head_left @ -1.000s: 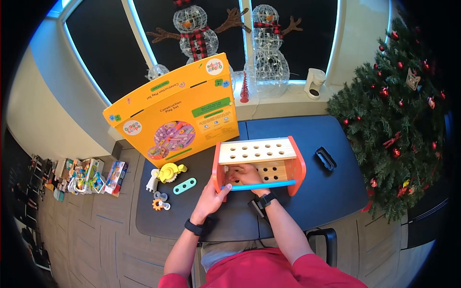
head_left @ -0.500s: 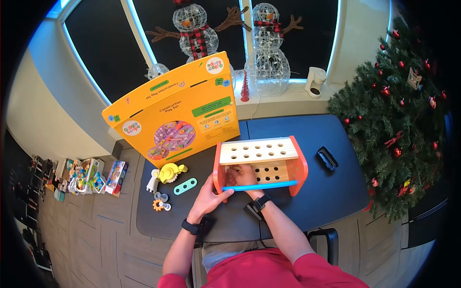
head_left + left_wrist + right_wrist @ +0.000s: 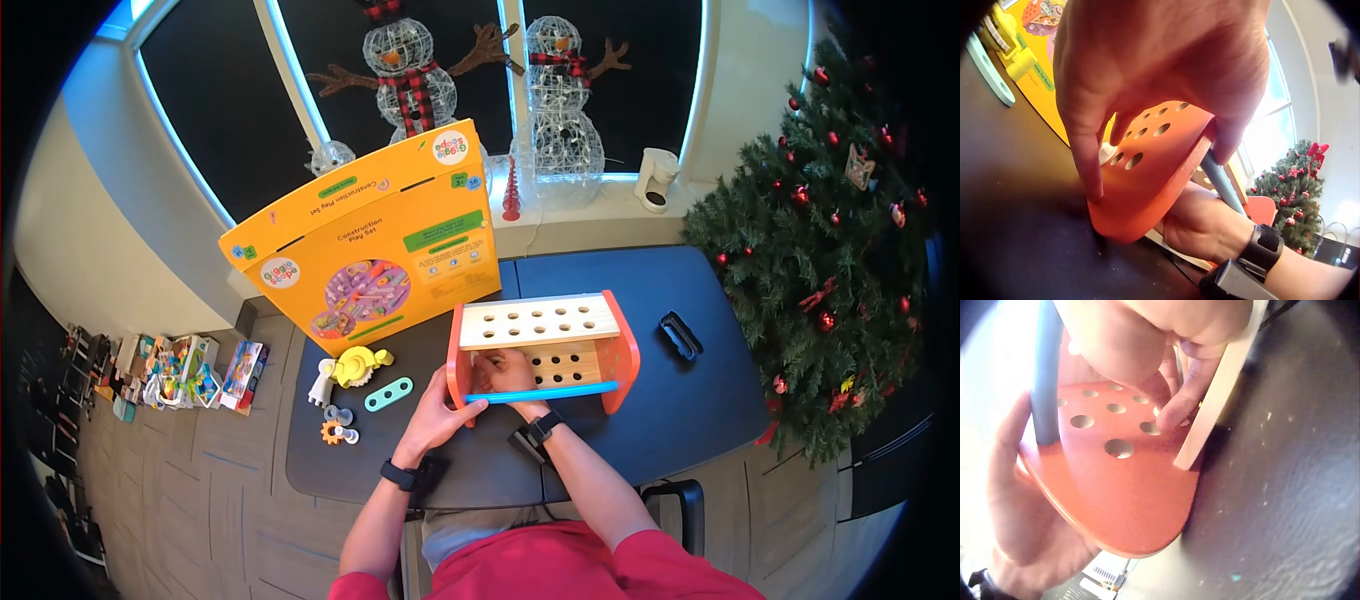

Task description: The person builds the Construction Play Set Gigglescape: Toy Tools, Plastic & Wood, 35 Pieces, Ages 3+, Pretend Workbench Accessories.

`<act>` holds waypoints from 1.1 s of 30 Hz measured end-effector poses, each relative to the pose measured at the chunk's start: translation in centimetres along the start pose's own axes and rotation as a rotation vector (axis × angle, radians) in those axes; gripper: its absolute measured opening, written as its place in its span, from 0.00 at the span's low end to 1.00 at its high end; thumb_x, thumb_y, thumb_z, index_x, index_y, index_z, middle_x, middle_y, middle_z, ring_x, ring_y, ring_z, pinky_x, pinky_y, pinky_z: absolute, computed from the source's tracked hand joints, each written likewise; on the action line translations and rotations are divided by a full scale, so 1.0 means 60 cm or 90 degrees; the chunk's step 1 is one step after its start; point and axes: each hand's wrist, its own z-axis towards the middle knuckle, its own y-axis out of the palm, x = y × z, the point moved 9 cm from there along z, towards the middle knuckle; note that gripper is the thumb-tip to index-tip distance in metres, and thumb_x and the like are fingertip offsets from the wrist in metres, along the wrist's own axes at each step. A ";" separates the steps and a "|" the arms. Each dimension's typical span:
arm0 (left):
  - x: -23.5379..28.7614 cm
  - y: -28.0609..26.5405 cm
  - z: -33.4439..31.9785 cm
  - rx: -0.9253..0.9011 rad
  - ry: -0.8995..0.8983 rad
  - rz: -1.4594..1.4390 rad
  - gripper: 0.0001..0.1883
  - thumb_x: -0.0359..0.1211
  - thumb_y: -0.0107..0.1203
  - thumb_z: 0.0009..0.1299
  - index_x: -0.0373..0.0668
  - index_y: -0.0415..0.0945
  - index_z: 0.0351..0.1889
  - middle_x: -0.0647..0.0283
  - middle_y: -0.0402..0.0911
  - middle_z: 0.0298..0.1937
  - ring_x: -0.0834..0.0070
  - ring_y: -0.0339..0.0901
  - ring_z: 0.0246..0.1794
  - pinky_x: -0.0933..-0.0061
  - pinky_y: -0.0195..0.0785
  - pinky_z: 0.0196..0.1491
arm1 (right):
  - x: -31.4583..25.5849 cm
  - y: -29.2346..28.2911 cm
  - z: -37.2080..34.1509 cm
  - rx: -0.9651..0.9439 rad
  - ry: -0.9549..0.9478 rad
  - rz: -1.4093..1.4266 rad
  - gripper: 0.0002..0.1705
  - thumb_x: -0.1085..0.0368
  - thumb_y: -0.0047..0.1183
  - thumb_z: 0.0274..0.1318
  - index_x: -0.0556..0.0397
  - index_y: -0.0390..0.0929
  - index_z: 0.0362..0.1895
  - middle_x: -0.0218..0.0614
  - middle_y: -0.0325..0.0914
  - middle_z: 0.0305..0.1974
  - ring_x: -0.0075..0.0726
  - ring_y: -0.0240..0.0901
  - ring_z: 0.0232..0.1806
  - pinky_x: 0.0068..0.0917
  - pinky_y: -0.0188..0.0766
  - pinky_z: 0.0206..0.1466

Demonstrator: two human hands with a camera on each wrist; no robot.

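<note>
A toy workbench with orange side panels [image 3: 622, 358], perforated wooden boards [image 3: 540, 318] and a blue rod [image 3: 545, 393] stands before me. My left hand [image 3: 435, 412] grips its left panel [image 3: 1147, 181], thumb by the rod and fingers spread over the outer face. A white round piece [image 3: 1106, 153] shows at a hole on that face. From inside, my right hand [image 3: 508, 370] reaches to the same panel, fingers curled at a hole. Between its fingertips [image 3: 1175, 415] a bit of a small white piece [image 3: 1157, 411] shows, mostly hidden.
Left of the workbench lie a teal strip with holes [image 3: 388, 394], a yellow toy saw [image 3: 355, 368], a grey bolt [image 3: 338, 414] and an orange gear [image 3: 331, 432]. A large yellow box [image 3: 360, 240] stands behind. A black holder [image 3: 680, 336] lies on the table at right.
My right hand has drawn closer to the left panel's inner face, with its fingers more curled. The left hand keeps its grip, and the workbench stays nearly in place.
</note>
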 end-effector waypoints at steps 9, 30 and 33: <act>0.075 -0.001 -0.020 0.102 0.157 0.095 0.54 0.31 0.71 0.67 0.40 0.44 0.84 0.47 0.55 0.81 0.60 0.73 0.71 0.63 0.80 0.59 | 0.017 0.011 -0.023 -0.127 -0.068 0.011 0.27 0.74 0.56 0.67 0.58 0.69 0.69 0.44 0.87 0.46 0.42 0.88 0.42 0.34 0.84 0.48; 0.123 -0.010 -0.032 0.116 0.271 0.276 0.54 0.32 0.79 0.57 0.47 0.54 0.79 0.47 0.49 0.84 0.48 0.66 0.76 0.60 0.85 0.56 | -0.108 -0.021 -0.175 -0.447 -0.237 -0.438 0.36 0.56 0.59 0.67 0.50 0.66 0.76 0.53 0.56 0.79 0.57 0.48 0.83 0.46 0.52 0.82; 0.121 -0.016 -0.039 0.111 0.255 0.256 0.54 0.31 0.79 0.57 0.48 0.54 0.78 0.49 0.48 0.85 0.50 0.70 0.73 0.60 0.85 0.56 | -0.148 -0.050 -0.196 -0.591 -0.151 -0.400 0.26 0.57 0.58 0.69 0.52 0.77 0.67 0.48 0.75 0.68 0.53 0.71 0.70 0.42 0.67 0.73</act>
